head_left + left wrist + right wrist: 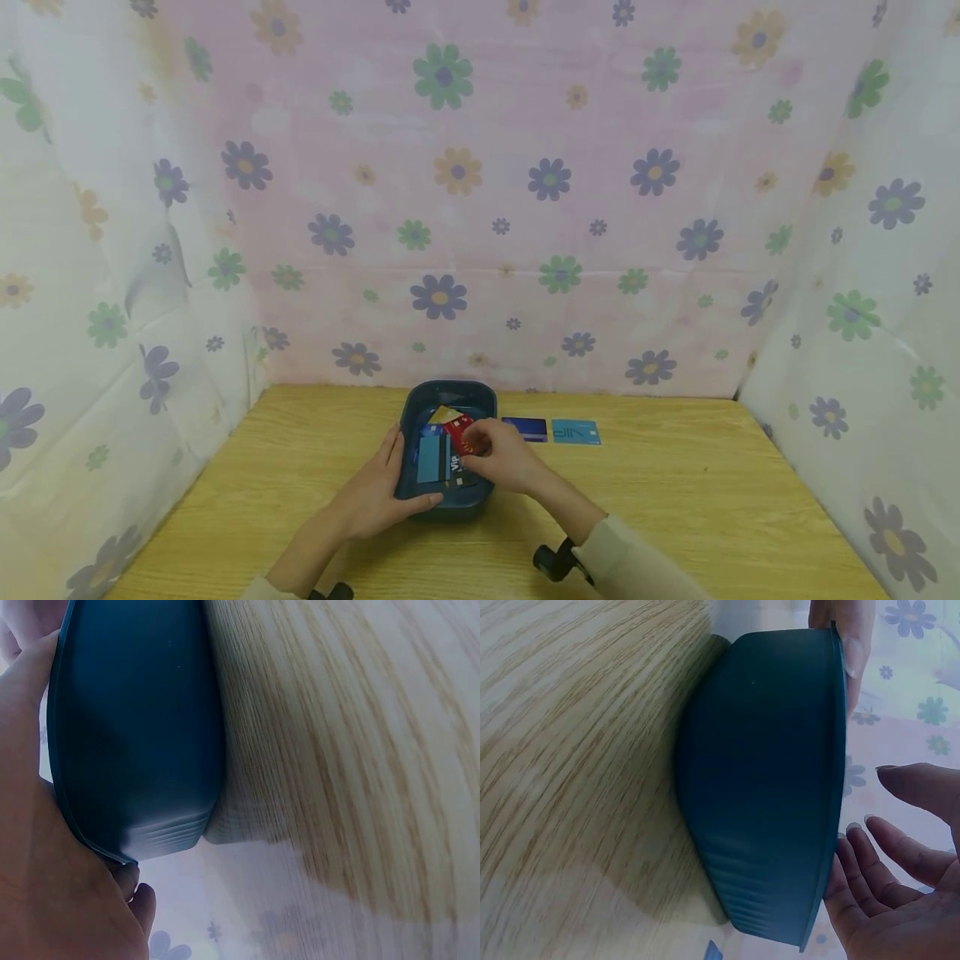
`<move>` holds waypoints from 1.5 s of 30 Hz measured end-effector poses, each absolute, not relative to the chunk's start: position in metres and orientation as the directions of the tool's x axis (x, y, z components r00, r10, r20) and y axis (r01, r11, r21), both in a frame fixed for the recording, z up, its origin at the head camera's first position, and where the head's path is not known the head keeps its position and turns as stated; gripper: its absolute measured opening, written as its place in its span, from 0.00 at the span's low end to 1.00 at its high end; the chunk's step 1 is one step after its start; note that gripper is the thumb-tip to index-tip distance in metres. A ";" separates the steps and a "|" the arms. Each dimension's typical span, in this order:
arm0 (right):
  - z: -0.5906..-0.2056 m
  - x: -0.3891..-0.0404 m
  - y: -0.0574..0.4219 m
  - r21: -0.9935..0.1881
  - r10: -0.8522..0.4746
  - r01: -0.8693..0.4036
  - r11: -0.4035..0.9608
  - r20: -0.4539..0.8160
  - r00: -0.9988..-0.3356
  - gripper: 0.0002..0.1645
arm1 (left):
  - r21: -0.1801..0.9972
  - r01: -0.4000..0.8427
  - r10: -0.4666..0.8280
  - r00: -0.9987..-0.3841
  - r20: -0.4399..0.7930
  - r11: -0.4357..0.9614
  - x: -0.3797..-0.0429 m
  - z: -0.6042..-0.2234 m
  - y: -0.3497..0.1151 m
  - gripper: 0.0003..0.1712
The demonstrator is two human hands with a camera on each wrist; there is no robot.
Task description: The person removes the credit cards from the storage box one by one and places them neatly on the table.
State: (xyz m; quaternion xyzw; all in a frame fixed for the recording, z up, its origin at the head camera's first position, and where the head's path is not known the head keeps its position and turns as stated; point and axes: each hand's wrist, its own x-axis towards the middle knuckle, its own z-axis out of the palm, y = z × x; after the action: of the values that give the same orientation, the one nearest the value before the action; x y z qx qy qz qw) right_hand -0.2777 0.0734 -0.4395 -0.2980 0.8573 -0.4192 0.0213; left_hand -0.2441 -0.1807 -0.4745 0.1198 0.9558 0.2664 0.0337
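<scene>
A dark blue plastic bin (471, 509) stands on the table with several cards in it. My left hand (371, 496) grips its left side and near corner, the thumb over the near rim. Inside lie a light-blue card with a dark stripe (427, 460), a red card (454, 432), a gold card (444, 414) and a dark card marked "Vip" (454, 464). Above the bin's right half is my right hand (506, 457), near the red card. In the right wrist view its thumb and fingers (900, 851) stand apart, with no card visible between them.
On the wooden table (675, 500), a dark blue card (527, 429) and a light-blue card (576, 432) lie side by side to the right of the bin. Flower-patterned cloth (495, 208) hangs behind the table and along both sides.
</scene>
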 end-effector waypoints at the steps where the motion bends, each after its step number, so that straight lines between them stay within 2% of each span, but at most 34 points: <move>1: -0.441 -0.279 0.071 -0.732 -0.528 -0.494 0.469 0.215 -0.821 0.17 | 0.517 0.213 0.249 -0.968 -0.001 0.829 -0.244 -0.474 -0.181 0.74; 17: -0.453 -0.294 0.032 -0.720 -0.494 -0.474 0.506 0.209 -0.844 0.21 | 0.520 0.228 0.263 -0.965 0.006 0.823 -0.246 -0.478 -0.183 0.73; 26: -0.460 -0.307 0.015 -0.686 -0.456 -0.441 0.579 0.175 -0.872 0.26 | 0.527 0.238 0.275 -0.961 0.009 0.816 -0.246 -0.477 -0.183 0.72; 33: -0.466 -0.310 0.006 -0.657 -0.419 -0.377 0.653 0.102 -0.902 0.27 | 0.530 0.234 0.274 -0.962 0.003 0.815 -0.246 -0.476 -0.182 0.72; 45: -0.474 -0.316 0.000 -0.601 -0.393 -0.370 0.709 0.100 -0.914 0.29 | 0.523 0.240 0.276 -0.961 0.009 0.818 -0.246 -0.479 -0.182 0.72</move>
State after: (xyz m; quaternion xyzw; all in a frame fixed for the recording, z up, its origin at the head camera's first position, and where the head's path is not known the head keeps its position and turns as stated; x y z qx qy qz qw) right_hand -0.3159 -0.0005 -0.4739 -0.2062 0.9242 -0.3210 0.0177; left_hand -0.2464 -0.1825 -0.4789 0.1352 0.9528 0.2697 0.0337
